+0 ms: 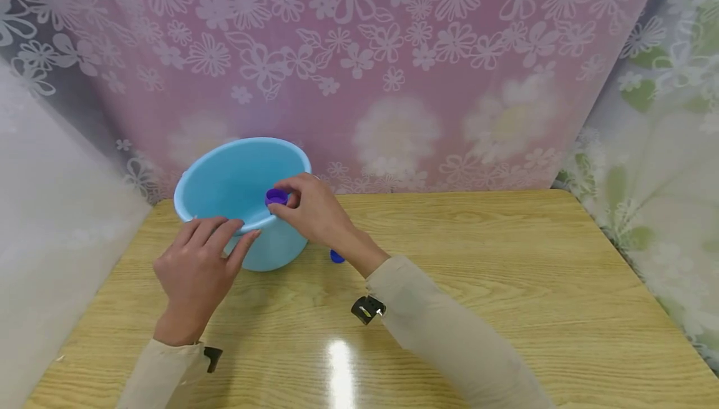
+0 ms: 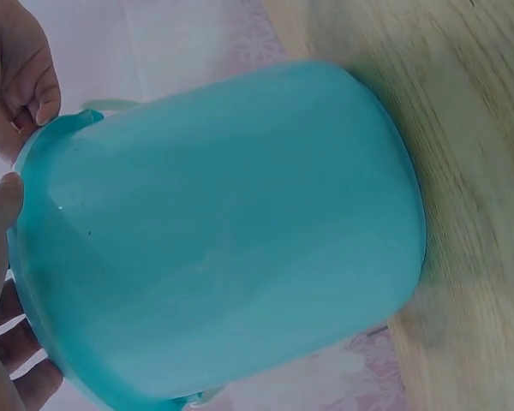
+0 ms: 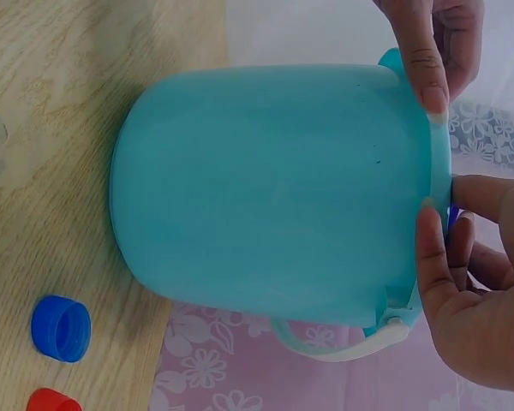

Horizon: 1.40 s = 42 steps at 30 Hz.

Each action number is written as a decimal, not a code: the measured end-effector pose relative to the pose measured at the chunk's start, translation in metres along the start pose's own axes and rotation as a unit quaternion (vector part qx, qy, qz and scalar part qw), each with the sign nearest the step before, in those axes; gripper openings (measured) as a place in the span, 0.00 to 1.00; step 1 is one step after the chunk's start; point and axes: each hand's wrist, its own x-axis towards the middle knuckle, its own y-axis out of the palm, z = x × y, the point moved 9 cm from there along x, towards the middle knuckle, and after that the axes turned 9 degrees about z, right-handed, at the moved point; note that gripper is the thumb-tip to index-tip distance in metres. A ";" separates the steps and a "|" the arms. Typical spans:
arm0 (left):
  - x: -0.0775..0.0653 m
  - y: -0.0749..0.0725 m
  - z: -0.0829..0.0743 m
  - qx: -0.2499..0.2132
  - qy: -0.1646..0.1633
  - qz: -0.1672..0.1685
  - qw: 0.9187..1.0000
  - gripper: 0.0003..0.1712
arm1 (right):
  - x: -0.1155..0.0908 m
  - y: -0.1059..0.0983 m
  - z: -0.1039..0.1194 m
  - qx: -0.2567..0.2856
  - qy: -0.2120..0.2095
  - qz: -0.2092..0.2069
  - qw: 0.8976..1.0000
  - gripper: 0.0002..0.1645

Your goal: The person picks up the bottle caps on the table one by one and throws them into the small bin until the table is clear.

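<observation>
A light blue bucket (image 1: 268,248) stands upright at the left of the table. Its near rim is pinched by my left hand (image 1: 198,264), thumb outside and fingers over the edge. My right hand (image 1: 316,210) holds a purple bottle cap (image 1: 276,197) between thumb and fingers, right at the rim on the bucket's right side. In the right wrist view the rim hides most of that cap, and the thumb lies against the bucket's outer wall (image 3: 265,188). The bucket's bottom inside cannot be seen.
A blue bottle cap (image 3: 62,329) lies on the wooden table (image 1: 505,259), partly behind my right forearm in the head view. Beside it, a red cap (image 3: 53,401) shows at the right wrist view's edge. Patterned curtain (image 1: 393,72) hangs behind the table. The bucket has a pale handle (image 3: 351,349).
</observation>
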 end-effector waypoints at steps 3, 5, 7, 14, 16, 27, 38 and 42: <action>-0.001 0.000 0.000 0.000 -0.005 -0.002 1.000 0.25 | 0.000 0.001 -0.001 -0.007 0.003 0.007 1.000 0.22; -0.001 0.001 0.000 0.001 -0.007 0.000 1.000 0.25 | 0.001 0.001 0.000 -0.013 0.004 0.013 1.000 0.22; -0.002 0.001 0.000 0.000 -0.008 -0.001 1.000 0.25 | 0.001 0.002 0.000 -0.017 0.006 0.019 1.000 0.22; -0.002 0.001 0.000 -0.006 -0.009 -0.004 1.000 0.24 | 0.002 0.002 0.001 -0.029 0.008 0.021 0.999 0.22; -0.002 0.001 0.000 -0.005 -0.009 -0.006 1.000 0.24 | 0.002 0.002 0.000 -0.029 0.010 0.023 0.999 0.23; -0.002 0.002 0.000 -0.003 -0.003 -0.013 1.000 0.22 | 0.003 0.002 0.000 -0.032 0.012 0.029 0.999 0.25; -0.002 0.000 -0.001 0.002 0.006 -0.017 1.000 0.23 | -0.002 0.002 0.004 -0.024 -0.042 0.020 0.999 0.25; -0.002 0.000 -0.001 0.001 0.008 -0.018 1.000 0.23 | -0.008 0.000 0.004 0.020 -0.094 0.021 0.995 0.23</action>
